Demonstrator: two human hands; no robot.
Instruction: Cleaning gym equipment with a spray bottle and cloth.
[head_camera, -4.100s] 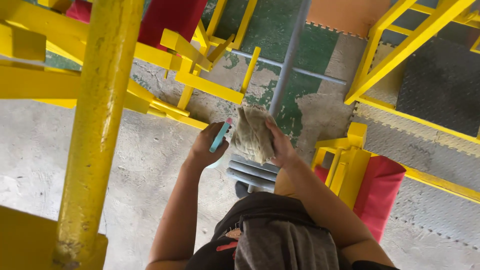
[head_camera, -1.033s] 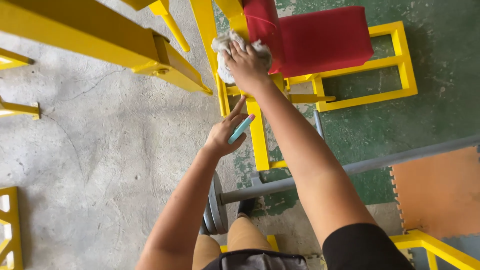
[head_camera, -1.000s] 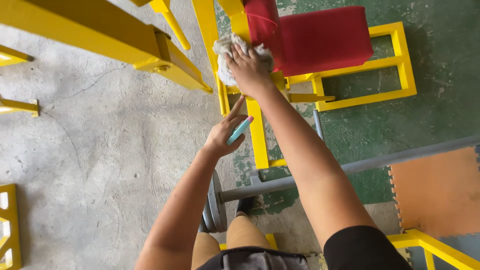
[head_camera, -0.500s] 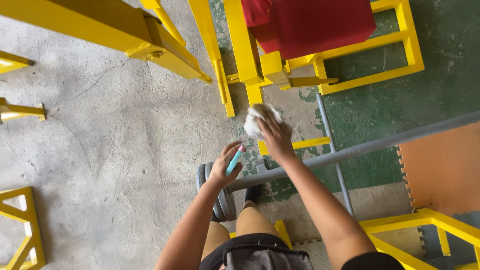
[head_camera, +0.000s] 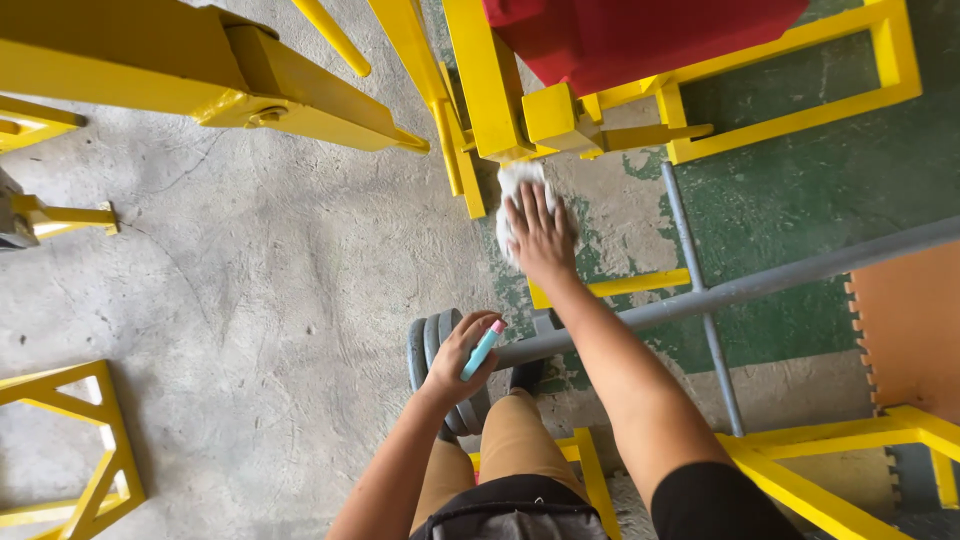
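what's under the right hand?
A pale rag lies under the right hand, its top edge poking out beyond the fingers. The rest of the rag, and whatever surface it presses on, is covered by the hand.

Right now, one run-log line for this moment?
right hand: flat on rag | left hand: holds teal bottle | near: yellow frame, grey barbell

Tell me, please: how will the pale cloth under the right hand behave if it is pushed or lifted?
The cloth looks soft and crumpled, so it would probably bunch up under the right hand instead of sliding stiffly. Lifted, it would likely hang limp and feel light. Its rough weave suggests that it grips the yellow frame rather than slipping.
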